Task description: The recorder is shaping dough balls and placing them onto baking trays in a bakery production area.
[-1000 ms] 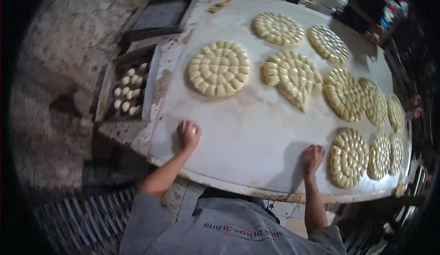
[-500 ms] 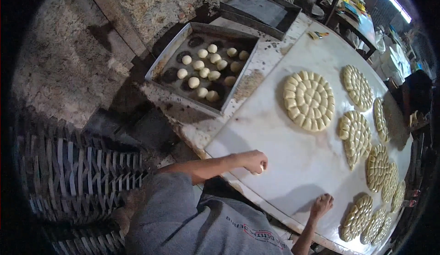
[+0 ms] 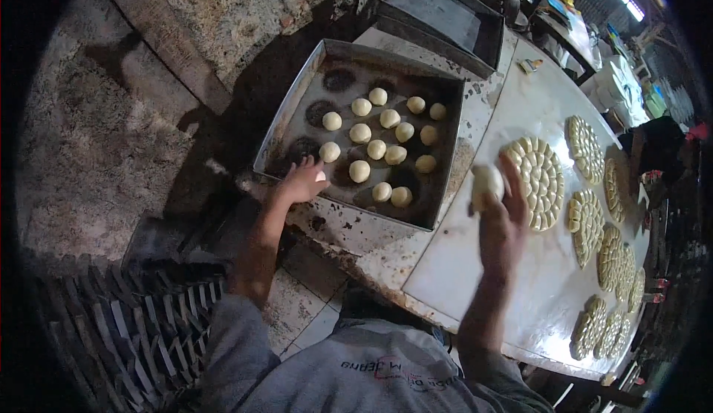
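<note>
Two hands here, and honestly the whole thing comes down to which one's nearer the metal tray (image 3: pixel 401 86) full of round dough balls (image 3: pixel 360 133): it's the left hand (image 3: pixel 301 183), easily. That one's right at the tray's near-left corner, the ball cluster just beyond it, up and to its right. Its fingers are bent, with a pale ball (image 3: pixel 321 177) showing at their right side, but I can't tell if it's gripped or just touched. The right hand (image 3: pixel 505 205) is across on the other side, off the tray's right wall and over the white tabletop (image 3: pixel 460 272), so the tray lies to its left. It's pretty blurry, but thumb and fingers look closed around a pale dough lump (image 3: pixel 487 183), which seems a bit taller than wide, long axis roughly pointing away from the body. The tray's longer side runs left to right, slanting toward the body at the right end. Nearest scored dough round (image 3: pixel 541 179) sits just past the right hand, on the side away from the tray.
</note>
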A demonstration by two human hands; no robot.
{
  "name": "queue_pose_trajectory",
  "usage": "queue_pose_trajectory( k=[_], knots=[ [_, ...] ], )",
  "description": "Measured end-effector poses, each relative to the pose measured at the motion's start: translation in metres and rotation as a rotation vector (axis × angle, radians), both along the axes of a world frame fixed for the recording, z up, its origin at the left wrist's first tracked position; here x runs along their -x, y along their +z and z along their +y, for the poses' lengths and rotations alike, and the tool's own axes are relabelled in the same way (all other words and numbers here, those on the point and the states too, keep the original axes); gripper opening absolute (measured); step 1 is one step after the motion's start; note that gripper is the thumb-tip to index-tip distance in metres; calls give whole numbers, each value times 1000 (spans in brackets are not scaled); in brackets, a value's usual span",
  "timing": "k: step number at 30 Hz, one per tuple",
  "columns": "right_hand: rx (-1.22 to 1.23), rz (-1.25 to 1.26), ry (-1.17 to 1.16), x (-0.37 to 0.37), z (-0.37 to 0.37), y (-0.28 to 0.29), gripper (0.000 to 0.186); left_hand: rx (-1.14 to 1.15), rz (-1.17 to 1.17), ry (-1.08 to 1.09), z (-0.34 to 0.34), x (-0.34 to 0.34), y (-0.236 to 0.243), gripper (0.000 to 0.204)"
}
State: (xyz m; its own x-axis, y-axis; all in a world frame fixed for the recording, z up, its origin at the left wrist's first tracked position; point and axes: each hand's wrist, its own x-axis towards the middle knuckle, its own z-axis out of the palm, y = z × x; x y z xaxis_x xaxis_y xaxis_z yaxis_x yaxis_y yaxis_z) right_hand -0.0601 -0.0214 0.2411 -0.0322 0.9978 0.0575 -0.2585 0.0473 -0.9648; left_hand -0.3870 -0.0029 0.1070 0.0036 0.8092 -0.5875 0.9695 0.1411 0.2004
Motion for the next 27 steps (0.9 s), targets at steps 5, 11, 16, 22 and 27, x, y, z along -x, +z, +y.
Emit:
queue_pose_trajectory(
  k=[5,11,16,22,27],
  knots=[
    [-626,-801,-112,111,40,-64,44,-389,-1035,446,-46,27,32,46],
    [-272,-999,-273,-26,-16,-151,30,286,-2090,-237,-71,-91,17,44],
    [425,-853,-920,-260,-96,-215,25,660,-1271,-157,-100,-279,-25,30],
    [419,-1431,-1112,-447,-221,-244,14,-335,-838,-837,-109,-488,-86,23],
    [402,-1433,-1230,-487,-208,-235,12,-705,-708,-353,27,-678,-122,25]
  ],
)
